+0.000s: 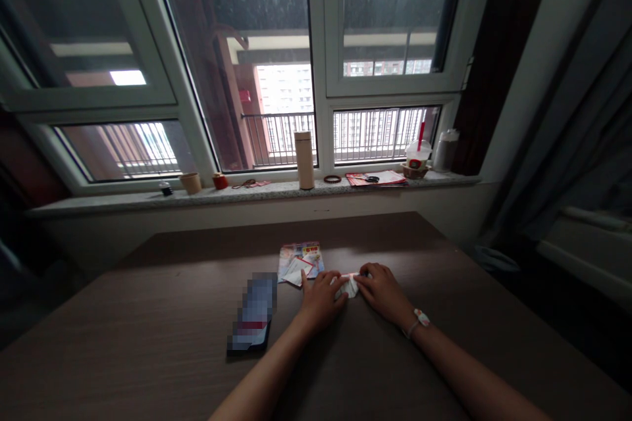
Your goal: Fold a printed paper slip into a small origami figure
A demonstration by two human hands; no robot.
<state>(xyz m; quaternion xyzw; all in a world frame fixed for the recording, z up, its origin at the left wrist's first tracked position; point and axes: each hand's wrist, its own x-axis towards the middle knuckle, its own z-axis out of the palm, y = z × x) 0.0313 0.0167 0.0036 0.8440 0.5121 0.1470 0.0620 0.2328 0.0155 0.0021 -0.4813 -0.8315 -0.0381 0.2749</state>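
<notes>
Currently, paper: we have the small white paper (351,287), touched with red along its top edge, down near the table top (192,263), between our two hands.
Progress: the paper looks creased and partly worked, by our judgement, though it is too small and too covered by fingers for us to count any folds. Both ends are in hand, so we take this piece to be midway and not finished.
Leftover slips: at ten o'clock from the paper we see a white slip (294,274) lying on a colourful leaflet (286,254); neither is in our grasp, and whether the slip awaits its turn or is done with, we can't tell.
Left hand: at about half past eight from the paper, our left hand (322,299) seems to pinch its near end, thumb and fingers drawn close together with hardly any gap.
Right hand: at three o'clock, our right hand (384,286) seems to pinch the other end between thumb and curled fingers; how firmly we press, we can't tell.
Phone: between eight and nine o'clock, our phone (253,316) lies apart from both hands.
Sill: toward eleven o'clock a bottle (304,161) stands upright.
</notes>
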